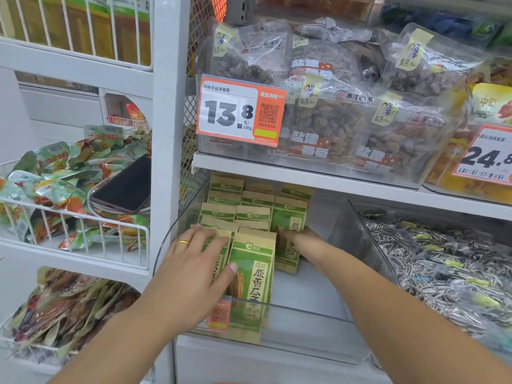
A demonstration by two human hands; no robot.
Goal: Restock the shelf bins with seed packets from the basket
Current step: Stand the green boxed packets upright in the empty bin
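Two bare forearms in view, no sleeves, no watch or bracelet on either wrist. Left hand (194, 259): plain gold band ring (182, 242) on the ring finger, smooth, no stone. Thumbnail short, unpainted, pale pink. Right hand (300, 239): no jewellery on the part that shows; fingers mostly hidden. No gloves on either hand.

Seed packets (250, 261) stand in rows inside the bin (304, 314), left side.

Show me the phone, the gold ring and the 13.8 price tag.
phone (123, 187): head view, middle of its dark screen.
gold ring (183, 242): head view, band on a left-hand finger.
13.8 price tag (228, 113): head view, on the printed digits.
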